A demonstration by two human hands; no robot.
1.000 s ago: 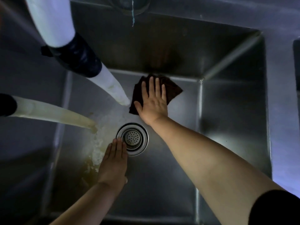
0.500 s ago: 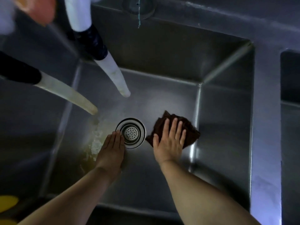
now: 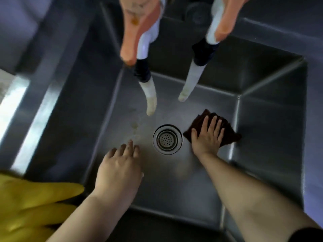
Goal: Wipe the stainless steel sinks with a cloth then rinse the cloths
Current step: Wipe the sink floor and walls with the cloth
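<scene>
A deep stainless steel sink (image 3: 262, 119) fills the view, with a round drain strainer (image 3: 167, 139) in the middle of its floor. A dark brown cloth (image 3: 227, 135) lies flat on the floor just right of the drain. My right hand (image 3: 208, 137) presses flat on the cloth with its fingers spread and straight. My left hand (image 3: 120, 165) hovers over or rests on the sink floor left of the drain, fingers relaxed, holding nothing. Some yellowish residue (image 3: 134, 126) marks the floor beyond my left fingertips.
Two white hose spouts (image 3: 150, 100) (image 3: 189, 86) with dark collars hang down over the back of the sink. Orange-pink rubber gloves (image 3: 138, 27) hang near them at the top. A yellow rubber glove (image 3: 31, 203) lies at the lower left edge.
The view has swung left and tilted, bringing the hanging gloves and the yellow glove into sight. My right hand still presses the cloth beside the drain; my left hand has drawn back slightly from the drain.
</scene>
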